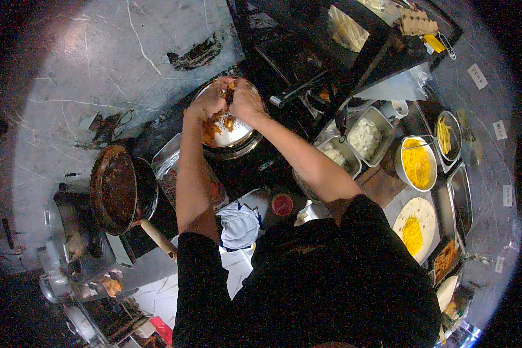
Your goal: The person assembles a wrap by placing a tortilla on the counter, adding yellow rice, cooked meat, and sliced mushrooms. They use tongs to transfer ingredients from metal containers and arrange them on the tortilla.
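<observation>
Both my arms reach far forward over a round, shiny metal bowl (238, 137). Browned, orange-tinged pieces of food (217, 129) lie in it, possibly cooked meat. My left hand (210, 101) is closed around some of these pieces at the bowl's left side. Close beside it, my right hand (247, 102) is curled over the same food, its fingers bent inward. A dark clump of the food shows between the two hands. The fingertips are partly hidden by the hands themselves.
On the left stands a stained frying pan (113, 188) with a wooden handle. To the right are metal tubs of white food (364, 138), a bowl of yellow shredded cheese (416, 165) and a tortilla (426, 217) topped with cheese. A black-framed rack (362, 64) rises behind.
</observation>
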Available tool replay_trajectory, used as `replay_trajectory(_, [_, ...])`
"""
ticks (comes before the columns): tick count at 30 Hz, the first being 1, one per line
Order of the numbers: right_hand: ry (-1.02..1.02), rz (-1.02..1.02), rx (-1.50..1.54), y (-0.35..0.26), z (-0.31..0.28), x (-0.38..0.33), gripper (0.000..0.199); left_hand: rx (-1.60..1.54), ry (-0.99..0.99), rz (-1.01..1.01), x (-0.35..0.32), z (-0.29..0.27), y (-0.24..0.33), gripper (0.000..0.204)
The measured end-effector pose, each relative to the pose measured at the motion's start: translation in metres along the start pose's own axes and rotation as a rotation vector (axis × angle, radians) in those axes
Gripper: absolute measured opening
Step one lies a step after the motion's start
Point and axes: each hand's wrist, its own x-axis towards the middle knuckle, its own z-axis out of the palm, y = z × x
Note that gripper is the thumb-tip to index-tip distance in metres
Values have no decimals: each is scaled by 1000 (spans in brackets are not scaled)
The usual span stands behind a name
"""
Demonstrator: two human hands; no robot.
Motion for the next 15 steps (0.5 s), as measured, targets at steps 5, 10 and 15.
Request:
replay_trajectory(5, [26,68,78,7,11,4,69,-378,-141,-229,-5,-9,9,62])
replay_trajectory(10, [65,-3,205,8,3,0,63,-434,-124,-168,-10,-14,10,60])
replay_trajectory(15, [110,-110,239,-5,-8,-2,60,-592,-37,-151,-16,-24,0,60])
